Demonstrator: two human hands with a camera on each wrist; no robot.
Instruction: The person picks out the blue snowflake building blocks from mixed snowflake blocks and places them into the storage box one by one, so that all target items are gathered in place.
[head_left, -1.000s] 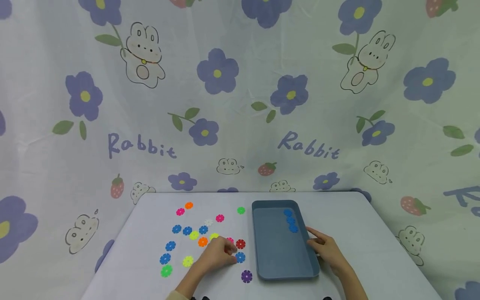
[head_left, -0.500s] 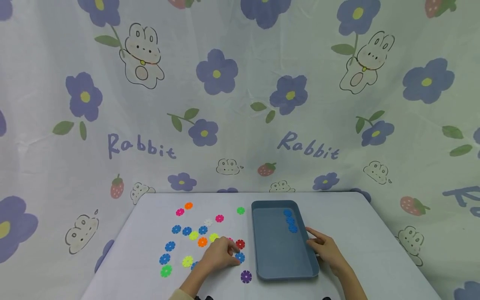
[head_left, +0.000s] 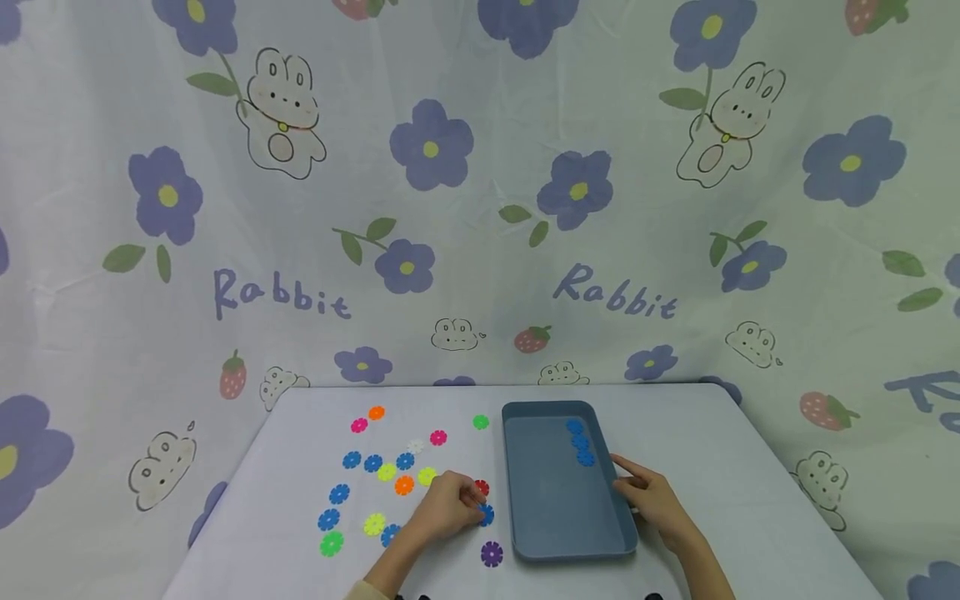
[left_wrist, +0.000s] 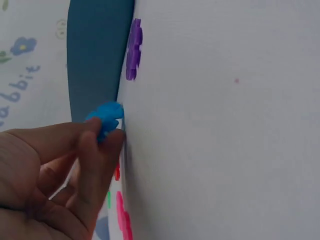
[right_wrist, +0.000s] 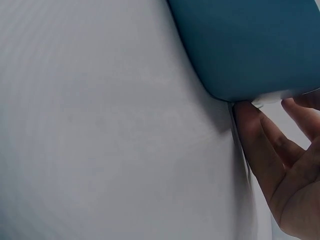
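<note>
We see a person's two bare hands at a white table point(head_left: 690, 425). The left hand point(head_left: 450, 506) pinches a blue disc point(left_wrist: 107, 115) between thumb and fingertip; we find this disc tilted, near the left wall of a grey-blue tray point(head_left: 566, 512). Beside the pinching fingers we note a red disc point(head_left: 482, 486), partly hidden, and nearer the person a purple disc point(head_left: 491, 554) lying flat. The right hand point(head_left: 654, 502) rests against the outer right wall of the tray, and we observe its thumb and forefinger spread apart along it. Inside, toward the far right corner, we count three blue discs point(head_left: 581, 442) in a row. To the left of the tray we find scattered discs, among them an orange disc point(head_left: 404, 485), a white disc point(head_left: 416, 447) and a green disc point(head_left: 332, 544).
</note>
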